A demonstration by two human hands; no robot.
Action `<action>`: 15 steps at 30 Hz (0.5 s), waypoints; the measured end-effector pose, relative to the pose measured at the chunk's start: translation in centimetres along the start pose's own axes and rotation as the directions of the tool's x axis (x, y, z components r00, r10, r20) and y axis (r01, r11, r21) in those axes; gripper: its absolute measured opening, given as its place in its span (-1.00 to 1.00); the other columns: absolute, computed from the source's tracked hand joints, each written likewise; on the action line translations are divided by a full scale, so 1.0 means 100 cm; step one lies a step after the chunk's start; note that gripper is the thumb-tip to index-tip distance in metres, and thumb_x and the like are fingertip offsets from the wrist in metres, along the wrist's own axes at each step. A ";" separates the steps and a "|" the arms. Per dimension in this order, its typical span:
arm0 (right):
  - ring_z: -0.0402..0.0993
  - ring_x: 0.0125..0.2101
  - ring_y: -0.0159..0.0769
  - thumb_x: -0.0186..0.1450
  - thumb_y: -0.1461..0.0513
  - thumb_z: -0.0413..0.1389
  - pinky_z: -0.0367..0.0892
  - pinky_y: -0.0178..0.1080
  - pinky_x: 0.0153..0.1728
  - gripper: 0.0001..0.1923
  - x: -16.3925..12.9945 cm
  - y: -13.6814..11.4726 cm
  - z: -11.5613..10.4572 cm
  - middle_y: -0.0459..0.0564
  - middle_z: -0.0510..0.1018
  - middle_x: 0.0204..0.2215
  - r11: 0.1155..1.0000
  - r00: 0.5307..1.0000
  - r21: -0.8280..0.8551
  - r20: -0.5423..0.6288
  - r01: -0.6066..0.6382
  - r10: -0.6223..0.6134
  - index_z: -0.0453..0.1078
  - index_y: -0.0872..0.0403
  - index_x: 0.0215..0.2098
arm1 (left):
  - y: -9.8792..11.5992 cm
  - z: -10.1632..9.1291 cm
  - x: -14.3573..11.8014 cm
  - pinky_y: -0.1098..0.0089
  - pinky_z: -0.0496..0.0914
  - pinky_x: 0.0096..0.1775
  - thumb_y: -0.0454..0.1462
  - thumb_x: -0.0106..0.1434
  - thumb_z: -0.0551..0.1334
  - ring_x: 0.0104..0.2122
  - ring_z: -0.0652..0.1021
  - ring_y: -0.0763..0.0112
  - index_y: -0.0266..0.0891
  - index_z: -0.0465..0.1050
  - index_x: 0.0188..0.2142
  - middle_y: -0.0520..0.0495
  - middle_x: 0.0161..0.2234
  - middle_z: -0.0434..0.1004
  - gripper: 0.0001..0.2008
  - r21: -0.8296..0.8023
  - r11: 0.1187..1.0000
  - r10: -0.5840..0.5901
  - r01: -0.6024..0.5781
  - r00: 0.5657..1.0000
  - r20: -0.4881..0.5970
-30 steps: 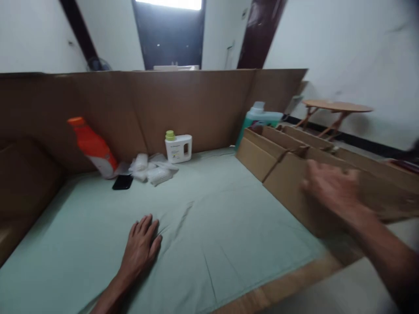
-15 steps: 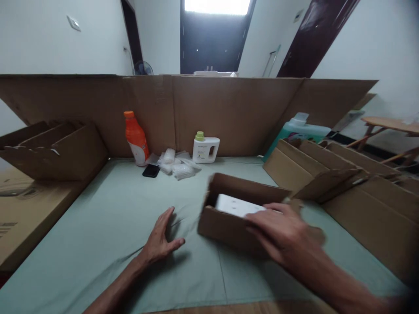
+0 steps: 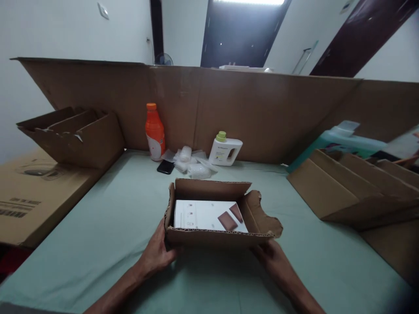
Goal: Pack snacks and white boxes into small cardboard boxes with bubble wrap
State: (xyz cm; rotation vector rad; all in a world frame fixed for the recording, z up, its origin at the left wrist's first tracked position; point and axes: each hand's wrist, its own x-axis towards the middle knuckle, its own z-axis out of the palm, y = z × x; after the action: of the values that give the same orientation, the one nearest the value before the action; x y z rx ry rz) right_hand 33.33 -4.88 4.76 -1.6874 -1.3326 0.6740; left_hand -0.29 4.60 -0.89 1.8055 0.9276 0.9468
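Observation:
An open cardboard box [image 3: 212, 237] is held between my two hands at the middle of the table. Inside it lies a white printed box [image 3: 203, 213] with brown rectangles pictured at its right end. My left hand [image 3: 159, 250] grips the cardboard box at its lower left corner, thumb at the front. At the lower right, my right hand [image 3: 270, 255] has its fingers around the box's underside, partly hidden. One torn-edged flap [image 3: 262, 216] sticks out on the right side.
Behind stand an orange bottle [image 3: 155, 133], a black phone [image 3: 165, 167], bubble-wrap pieces [image 3: 194, 163] and a white jug [image 3: 225, 150], before a cardboard wall [image 3: 245, 109]. Divided cardboard boxes flank the cloth on the left [image 3: 94, 139] and right [image 3: 334, 187], beside a teal bottle [image 3: 347, 144].
The cardboard box has come left to the middle and turned to face me. My left hand has closed on its left corner; my right hand has moved from the white box to the cardboard box's lower right.

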 end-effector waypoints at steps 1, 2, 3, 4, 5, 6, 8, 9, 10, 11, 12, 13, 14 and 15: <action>0.63 -0.30 0.07 0.17 -0.06 0.20 0.54 -0.05 -0.28 -0.63 0.003 0.005 0.010 0.13 0.68 -0.39 0.999 0.999 0.027 0.040 -0.031 0.030 0.54 0.09 -0.41 | 0.000 0.001 0.005 -0.14 0.29 0.24 -0.17 0.14 0.34 0.28 0.33 -0.20 -0.18 0.06 0.40 -0.33 0.34 0.23 -0.13 -0.005 1.000 0.002 -0.002 1.000 0.000; 0.62 -0.33 0.06 0.16 -0.05 0.19 0.53 -0.05 -0.29 -0.63 0.007 0.007 0.019 0.13 0.67 -0.41 0.998 0.997 0.044 0.056 -0.048 0.045 0.52 0.10 -0.44 | -0.001 0.000 0.012 -0.15 0.30 0.22 -0.19 0.12 0.33 0.26 0.36 -0.20 -0.19 0.13 0.37 -0.33 0.31 0.28 -0.17 -0.004 1.000 -0.004 0.004 1.000 -0.006; 0.61 -0.34 0.05 0.16 -0.04 0.19 0.53 -0.06 -0.30 -0.64 0.013 0.006 0.027 0.12 0.67 -0.42 0.997 0.997 0.055 0.060 -0.053 0.050 0.51 0.10 -0.45 | -0.003 -0.002 0.019 -0.15 0.32 0.21 -0.20 0.10 0.32 0.22 0.40 -0.20 -0.21 0.23 0.32 -0.33 0.26 0.35 -0.23 0.002 1.000 -0.017 0.017 1.000 -0.013; 0.61 -0.35 0.03 0.16 -0.02 0.18 0.52 -0.07 -0.30 -0.66 0.018 0.003 0.034 0.10 0.66 -0.42 0.997 0.997 0.062 0.059 -0.052 0.049 0.50 0.10 -0.45 | -0.005 -0.006 0.027 -0.15 0.33 0.19 -0.21 0.08 0.31 0.18 0.44 -0.19 -0.23 0.32 0.25 -0.32 0.20 0.42 -0.30 0.008 0.999 -0.036 0.036 0.999 -0.021; 0.60 -0.34 0.01 0.16 0.01 0.18 0.52 -0.08 -0.29 -0.69 0.025 -0.001 0.040 0.09 0.66 -0.42 0.997 0.997 0.066 0.058 -0.047 0.043 0.50 0.10 -0.43 | -0.009 -0.011 0.035 -0.14 0.36 0.16 -0.22 0.06 0.30 0.14 0.48 -0.18 -0.25 0.38 0.17 -0.31 0.14 0.48 -0.36 0.012 0.998 -0.062 0.062 0.998 -0.027; 0.60 -0.32 0.00 0.16 0.04 0.17 0.52 -0.09 -0.27 -0.72 0.032 -0.004 0.045 0.08 0.66 -0.40 0.996 0.998 0.075 0.060 -0.039 0.035 0.50 0.10 -0.40 | -0.012 -0.015 0.043 -0.13 0.39 0.12 -0.21 0.04 0.30 0.09 0.51 -0.16 -0.26 0.42 0.11 -0.30 0.08 0.52 -0.41 0.012 0.996 -0.089 0.089 0.996 -0.032; 0.59 -0.28 -0.03 0.15 0.08 0.14 0.52 -0.10 -0.22 -0.73 0.049 -0.010 0.051 0.06 0.67 -0.36 0.994 0.997 0.110 0.072 -0.018 0.010 0.52 0.10 -0.32 | -0.019 -0.024 0.056 -0.09 0.44 0.05 -0.18 0.02 0.30 0.02 0.54 -0.13 -0.27 0.42 0.04 -0.30 0.01 0.56 -0.44 0.004 0.990 -0.144 0.144 0.987 -0.075; 0.59 -0.28 -0.05 0.15 0.08 0.14 0.52 -0.11 -0.21 -0.72 0.058 -0.011 0.053 0.06 0.67 -0.36 0.992 0.996 0.123 0.085 -0.004 -0.007 0.52 0.10 -0.32 | -0.022 -0.028 0.060 -0.07 0.45 0.02 -0.17 0.01 0.30 -0.01 0.55 -0.12 -0.28 0.41 0.03 -0.30 -0.01 0.56 -0.44 0.001 0.987 -0.161 0.162 0.981 -0.110; 0.59 -0.29 -0.06 0.14 0.07 0.14 0.52 -0.13 -0.23 -0.72 0.069 -0.011 0.053 0.06 0.66 -0.37 0.992 0.995 0.122 0.093 0.019 -0.030 0.52 0.09 -0.34 | -0.025 -0.030 0.063 -0.05 0.46 0.00 -0.16 0.00 0.30 -0.03 0.56 -0.10 -0.27 0.40 0.02 -0.29 -0.03 0.57 -0.45 0.004 0.985 -0.168 0.171 0.975 -0.145; 0.58 -0.32 -0.07 0.13 0.05 0.15 0.51 -0.15 -0.27 -0.72 0.081 -0.011 0.052 0.05 0.65 -0.40 0.993 0.995 0.108 0.088 0.045 -0.055 0.52 0.09 -0.37 | -0.027 -0.032 0.065 -0.04 0.47 -0.02 -0.16 0.00 0.30 -0.04 0.56 -0.08 -0.27 0.40 0.00 -0.28 -0.05 0.57 -0.46 0.014 0.986 -0.163 0.168 0.971 -0.175; 0.57 -0.35 -0.09 0.11 0.04 0.16 0.51 -0.17 -0.31 -0.72 0.095 -0.012 0.050 0.05 0.64 -0.43 0.994 0.994 0.084 0.072 0.074 -0.080 0.51 0.08 -0.39 | -0.030 -0.033 0.065 -0.02 0.47 -0.02 -0.16 0.01 0.29 -0.06 0.56 -0.06 -0.27 0.40 -0.01 -0.27 -0.07 0.57 -0.48 0.028 0.987 -0.148 0.156 0.970 -0.195; 0.55 -0.37 -0.10 0.09 0.02 0.18 0.49 -0.18 -0.35 -0.72 0.110 -0.012 0.047 0.04 0.62 -0.46 0.993 0.993 0.056 0.048 0.102 -0.105 0.50 0.07 -0.42 | -0.032 -0.033 0.064 -0.01 0.47 -0.03 -0.17 0.02 0.27 -0.07 0.56 -0.04 -0.27 0.41 -0.03 -0.26 -0.10 0.58 -0.51 0.044 0.989 -0.130 0.141 0.971 -0.201; 0.54 -0.38 -0.11 0.08 0.02 0.18 0.48 -0.19 -0.37 -0.72 0.127 -0.014 0.045 0.03 0.60 -0.48 0.991 0.991 0.033 0.022 0.128 -0.129 0.49 0.07 -0.43 | -0.034 -0.033 0.063 0.01 0.48 -0.05 -0.18 0.04 0.26 -0.09 0.57 -0.01 -0.27 0.41 -0.05 -0.25 -0.12 0.58 -0.54 0.056 0.991 -0.111 0.124 0.974 -0.198; 0.54 -0.38 -0.11 0.08 0.01 0.17 0.47 -0.20 -0.38 -0.71 0.143 -0.017 0.044 0.02 0.58 -0.50 0.989 0.989 0.018 0.000 0.150 -0.150 0.48 0.06 -0.42 | -0.035 -0.032 0.062 0.02 0.48 -0.06 -0.18 0.06 0.24 -0.11 0.57 0.01 -0.27 0.42 -0.06 -0.23 -0.14 0.58 -0.57 0.066 0.992 -0.095 0.110 0.976 -0.194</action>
State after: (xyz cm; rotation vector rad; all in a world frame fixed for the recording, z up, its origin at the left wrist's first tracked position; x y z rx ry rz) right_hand 32.95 10.18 5.41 -1.5546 -1.4341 0.5977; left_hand -1.17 12.36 -1.59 1.7332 1.1792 1.0445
